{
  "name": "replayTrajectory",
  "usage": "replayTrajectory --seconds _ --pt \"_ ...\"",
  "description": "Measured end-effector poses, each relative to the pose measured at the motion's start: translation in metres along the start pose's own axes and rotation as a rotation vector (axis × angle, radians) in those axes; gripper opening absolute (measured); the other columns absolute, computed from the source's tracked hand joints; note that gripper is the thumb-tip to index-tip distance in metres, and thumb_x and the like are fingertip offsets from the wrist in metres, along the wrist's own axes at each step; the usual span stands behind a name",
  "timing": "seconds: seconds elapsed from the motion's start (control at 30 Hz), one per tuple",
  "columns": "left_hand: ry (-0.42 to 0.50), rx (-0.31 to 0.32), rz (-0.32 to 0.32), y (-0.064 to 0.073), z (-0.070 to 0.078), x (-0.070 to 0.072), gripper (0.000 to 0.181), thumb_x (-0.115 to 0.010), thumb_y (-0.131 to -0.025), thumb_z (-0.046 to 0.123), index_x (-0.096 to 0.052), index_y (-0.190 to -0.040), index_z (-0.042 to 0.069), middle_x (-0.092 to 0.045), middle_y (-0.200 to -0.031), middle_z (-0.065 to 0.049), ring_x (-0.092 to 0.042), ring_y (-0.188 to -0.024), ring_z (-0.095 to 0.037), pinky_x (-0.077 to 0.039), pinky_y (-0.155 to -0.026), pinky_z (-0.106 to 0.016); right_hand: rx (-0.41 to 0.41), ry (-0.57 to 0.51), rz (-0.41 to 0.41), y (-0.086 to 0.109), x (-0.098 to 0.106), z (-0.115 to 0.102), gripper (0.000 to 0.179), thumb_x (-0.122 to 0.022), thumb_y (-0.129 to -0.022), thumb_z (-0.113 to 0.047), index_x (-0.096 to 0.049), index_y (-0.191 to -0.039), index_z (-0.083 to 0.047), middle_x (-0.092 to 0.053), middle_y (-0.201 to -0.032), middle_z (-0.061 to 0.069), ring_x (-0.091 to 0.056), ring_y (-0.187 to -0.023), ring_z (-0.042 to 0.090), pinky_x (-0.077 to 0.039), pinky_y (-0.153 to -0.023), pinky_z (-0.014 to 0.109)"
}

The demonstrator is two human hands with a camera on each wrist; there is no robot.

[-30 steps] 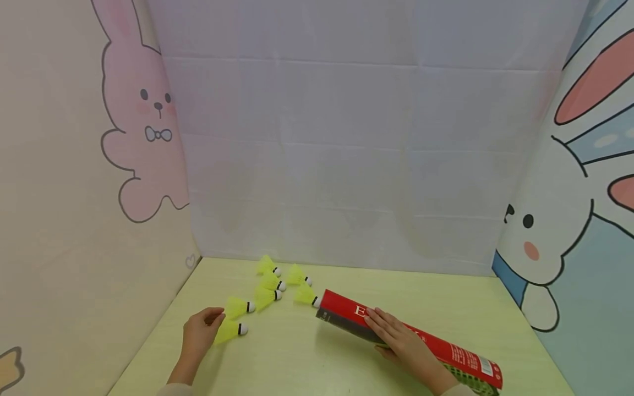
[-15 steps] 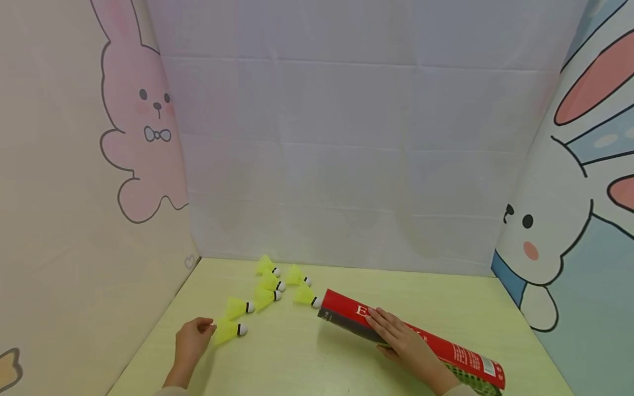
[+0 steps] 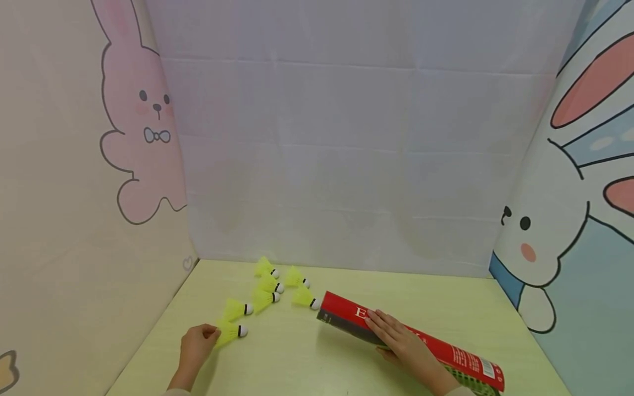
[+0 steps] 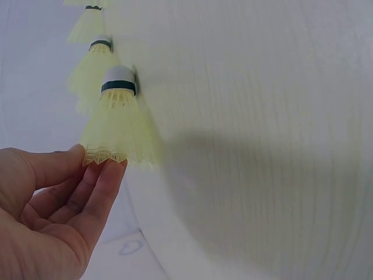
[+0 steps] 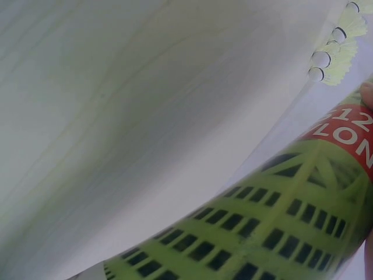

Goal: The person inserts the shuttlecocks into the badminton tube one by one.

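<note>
Between thumb and fingertips my left hand (image 3: 197,344) pinches the skirt rim of the nearest yellow shuttlecock (image 4: 119,125). Its white cork points away from the hand, to the right in the head view. My right hand (image 3: 403,346) grips a red, black and green shuttlecock tube (image 3: 455,357), fingers over the top and thumb underneath. The tube is tilted, its left end raised off the table. In the right wrist view the tube's green patterned side (image 5: 250,227) faces the camera, and only a bit of the hand shows at the right edge.
Several more yellow shuttlecocks lie on the pale table (image 3: 297,357) beyond the left hand, including one shuttlecock (image 3: 238,309) just behind the pinched one. Another shuttlecock (image 3: 305,298) lies close to the tube's left end. A white backdrop (image 3: 342,165) rises at the table's back edge.
My left hand drew back from the nearest shuttlecock, then came forward again and now pinches its skirt. The right hand and the tube stay nearly still.
</note>
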State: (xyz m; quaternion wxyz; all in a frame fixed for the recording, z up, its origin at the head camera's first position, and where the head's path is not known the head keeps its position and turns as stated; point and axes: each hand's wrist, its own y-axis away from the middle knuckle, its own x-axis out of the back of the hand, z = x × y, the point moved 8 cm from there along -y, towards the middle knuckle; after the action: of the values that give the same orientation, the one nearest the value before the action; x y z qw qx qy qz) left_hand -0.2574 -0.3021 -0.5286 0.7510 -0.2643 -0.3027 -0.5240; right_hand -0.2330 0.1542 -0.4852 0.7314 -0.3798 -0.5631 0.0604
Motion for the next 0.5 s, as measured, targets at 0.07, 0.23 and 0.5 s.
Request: replayTrajectory --seconds 0.07,0.23,0.5 --pt "0.002 0.002 -0.003 0.0 0.0 -0.001 0.017 -0.066 -0.089 0.007 -0.068 -0.09 -0.01 -0.066 -0.07 -0.005 -0.058 -0.063 -0.017 -0.047 -0.057 -0.031 -0.002 0.003 -0.008 0.0 -0.001 0.0 0.058 -0.035 -0.103 -0.041 -0.046 -0.139 0.003 -0.045 -0.144 0.017 -0.04 -0.134 0.028 -0.016 -0.115 0.024" --pt "0.019 -0.006 0.0 -0.001 0.002 -0.004 0.015 -0.066 -0.089 0.006 -0.07 -0.09 -0.009 -0.067 -0.07 -0.004 -0.059 -0.062 -0.014 -0.046 -0.057 -0.03 -0.027 0.009 -0.031 0.001 -0.002 0.001 0.059 -0.032 -0.104 -0.043 -0.047 -0.139 0.002 -0.047 -0.143 0.016 -0.043 -0.132 0.03 -0.017 -0.114 0.024" --pt "0.065 -0.058 -0.001 -0.002 0.013 -0.006 0.012 -0.068 -0.089 0.005 -0.071 -0.088 -0.007 -0.068 -0.07 -0.005 -0.061 -0.059 -0.013 -0.048 -0.053 -0.026 -0.019 -0.001 -0.028 0.001 -0.001 0.0 0.059 -0.034 -0.103 -0.043 -0.047 -0.139 0.002 -0.047 -0.143 0.017 -0.043 -0.131 0.03 -0.017 -0.115 0.023"
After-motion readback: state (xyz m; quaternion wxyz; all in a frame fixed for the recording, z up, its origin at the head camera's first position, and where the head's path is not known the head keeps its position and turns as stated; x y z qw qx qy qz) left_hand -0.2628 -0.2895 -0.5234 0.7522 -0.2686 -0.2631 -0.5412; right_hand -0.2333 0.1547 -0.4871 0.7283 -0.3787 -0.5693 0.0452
